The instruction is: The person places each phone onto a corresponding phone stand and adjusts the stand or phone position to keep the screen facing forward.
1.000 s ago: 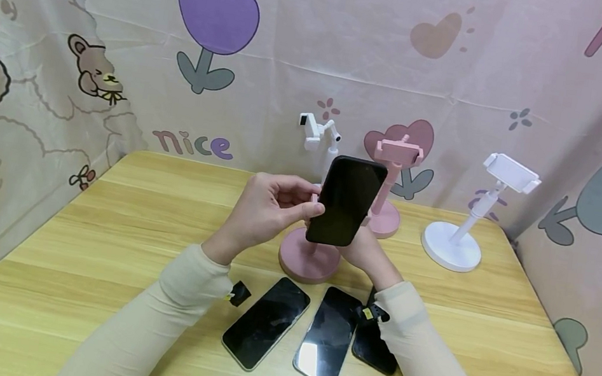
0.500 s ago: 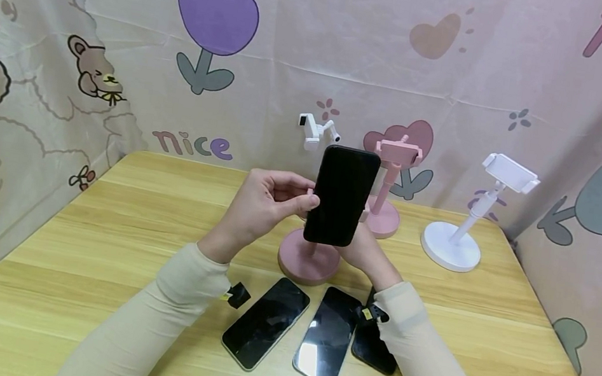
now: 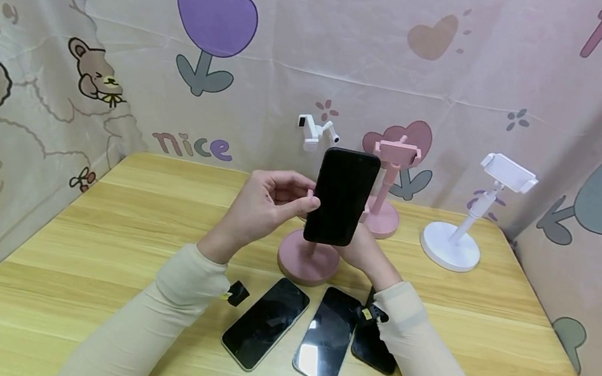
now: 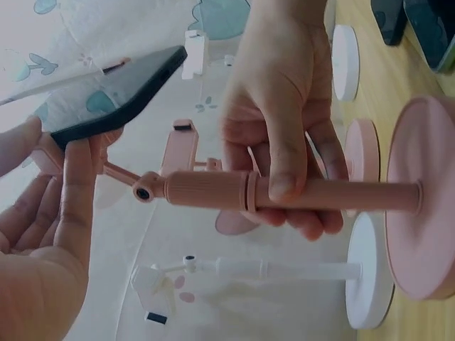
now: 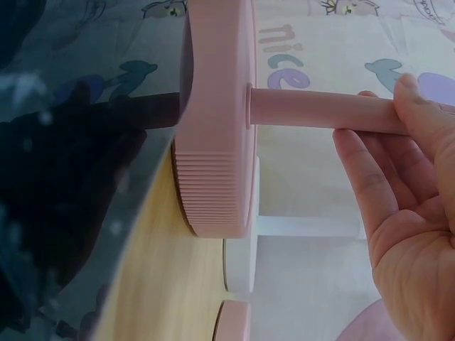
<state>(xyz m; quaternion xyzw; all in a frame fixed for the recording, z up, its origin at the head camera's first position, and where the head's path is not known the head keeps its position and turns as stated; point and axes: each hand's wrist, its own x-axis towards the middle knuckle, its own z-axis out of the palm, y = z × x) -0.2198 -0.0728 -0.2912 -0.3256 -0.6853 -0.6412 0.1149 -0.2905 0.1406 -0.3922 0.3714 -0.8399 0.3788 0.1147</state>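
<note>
A black phone (image 3: 343, 197) sits upright in the clamp at the top of a pink phone stand (image 3: 306, 263). My left hand (image 3: 257, 211) pinches the pink clamp (image 4: 48, 158) at the phone's left edge, its index finger lying along the phone's lower edge in the left wrist view. Lower down, my right hand (image 4: 281, 106) grips the stand's pole (image 4: 348, 196) with thumb and fingers. The phone hides most of that hand in the head view. The stand's round base rests on the table.
In front of the stand lie several phones: one at left (image 3: 266, 324), one in the middle (image 3: 327, 339), one partly under the right sleeve (image 3: 373, 349). Behind stand another pink stand (image 3: 383, 219), a white stand (image 3: 451, 244) at right, and another white stand (image 3: 313, 133).
The phone has turned from a slant to nearly upright and shifted slightly left, the left hand moving with it. Over the last half second, both hands have stayed almost still.
</note>
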